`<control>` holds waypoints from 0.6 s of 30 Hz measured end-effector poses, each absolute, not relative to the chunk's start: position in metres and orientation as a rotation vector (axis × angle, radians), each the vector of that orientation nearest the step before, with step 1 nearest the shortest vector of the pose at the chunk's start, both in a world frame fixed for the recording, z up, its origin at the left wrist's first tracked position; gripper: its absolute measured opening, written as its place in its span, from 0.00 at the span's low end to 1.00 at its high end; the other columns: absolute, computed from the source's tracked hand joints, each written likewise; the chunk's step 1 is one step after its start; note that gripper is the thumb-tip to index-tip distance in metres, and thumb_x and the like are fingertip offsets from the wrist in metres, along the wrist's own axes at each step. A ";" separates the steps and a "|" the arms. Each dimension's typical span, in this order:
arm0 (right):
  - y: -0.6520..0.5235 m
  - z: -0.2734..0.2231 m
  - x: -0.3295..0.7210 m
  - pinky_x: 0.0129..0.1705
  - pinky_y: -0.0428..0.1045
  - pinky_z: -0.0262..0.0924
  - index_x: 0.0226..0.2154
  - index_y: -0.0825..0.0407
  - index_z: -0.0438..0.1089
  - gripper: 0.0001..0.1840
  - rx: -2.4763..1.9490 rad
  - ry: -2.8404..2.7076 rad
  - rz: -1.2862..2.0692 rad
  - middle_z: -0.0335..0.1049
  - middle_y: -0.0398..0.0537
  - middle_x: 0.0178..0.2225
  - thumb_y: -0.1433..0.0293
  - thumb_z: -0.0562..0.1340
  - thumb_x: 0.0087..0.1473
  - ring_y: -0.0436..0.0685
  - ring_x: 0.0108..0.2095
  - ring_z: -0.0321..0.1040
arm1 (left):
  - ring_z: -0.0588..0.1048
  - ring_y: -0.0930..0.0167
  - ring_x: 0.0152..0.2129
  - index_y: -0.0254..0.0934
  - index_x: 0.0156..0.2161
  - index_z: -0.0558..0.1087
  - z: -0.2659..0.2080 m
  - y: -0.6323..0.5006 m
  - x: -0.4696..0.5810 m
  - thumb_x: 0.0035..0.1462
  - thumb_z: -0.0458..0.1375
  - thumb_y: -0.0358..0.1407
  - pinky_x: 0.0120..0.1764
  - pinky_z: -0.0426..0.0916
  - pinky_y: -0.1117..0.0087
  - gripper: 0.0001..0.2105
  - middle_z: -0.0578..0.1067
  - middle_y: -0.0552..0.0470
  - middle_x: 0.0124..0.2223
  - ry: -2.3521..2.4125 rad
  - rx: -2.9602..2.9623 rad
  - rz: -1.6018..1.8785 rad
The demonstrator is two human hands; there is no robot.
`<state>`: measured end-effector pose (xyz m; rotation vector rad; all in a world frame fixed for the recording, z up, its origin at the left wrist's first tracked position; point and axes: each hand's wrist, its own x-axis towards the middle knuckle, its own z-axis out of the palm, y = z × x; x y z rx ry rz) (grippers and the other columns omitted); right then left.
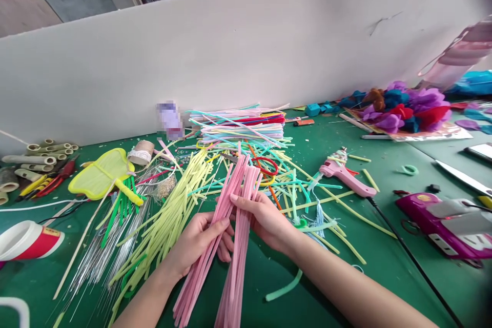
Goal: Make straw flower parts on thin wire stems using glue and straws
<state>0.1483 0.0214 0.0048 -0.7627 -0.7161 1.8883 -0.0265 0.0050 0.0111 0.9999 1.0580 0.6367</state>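
Left hand (209,236) grasping long deeper-pink fuzzy-stem bundle (198,274), right hand (261,218) grasping paler-pink fuzzy-stem bundle (235,266), both above green worktop (323,146); loosened grip could let stems slip, mixing bundles

Fuzzy pink stems (202,262), glossy wires (104,252), seemingly metal

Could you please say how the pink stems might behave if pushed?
The pink stems are probably fairly stiff, since their free ends project straight. Being slim, they look light. They might bend: a mint-green stem nearby lies curved.
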 end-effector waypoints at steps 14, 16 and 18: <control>0.018 0.004 0.142 0.43 0.51 0.62 0.41 0.56 0.80 0.21 -0.675 -1.031 1.861 0.73 0.46 0.31 0.55 0.70 0.53 0.54 0.34 0.68 | 0.75 0.72 0.21 0.32 0.32 0.78 0.008 0.015 -0.030 0.54 0.67 0.46 0.27 0.73 0.75 0.15 0.78 0.52 0.25 1.303 0.933 1.074; 0.017 0.005 0.142 0.42 0.51 0.63 0.39 0.56 0.79 0.21 -0.659 -1.061 1.853 0.73 0.46 0.30 0.55 0.69 0.54 0.54 0.33 0.69 | 0.75 0.73 0.21 0.33 0.33 0.78 0.008 0.016 -0.031 0.53 0.68 0.46 0.27 0.73 0.75 0.15 0.78 0.52 0.25 1.283 0.927 1.025; 0.017 0.005 0.142 0.40 0.50 0.63 0.35 0.56 0.78 0.20 -0.651 -1.075 1.864 0.72 0.45 0.28 0.54 0.68 0.55 0.54 0.31 0.69 | 0.75 0.72 0.21 0.33 0.33 0.78 0.007 0.015 -0.031 0.54 0.67 0.47 0.26 0.72 0.75 0.16 0.77 0.52 0.25 1.257 0.938 0.980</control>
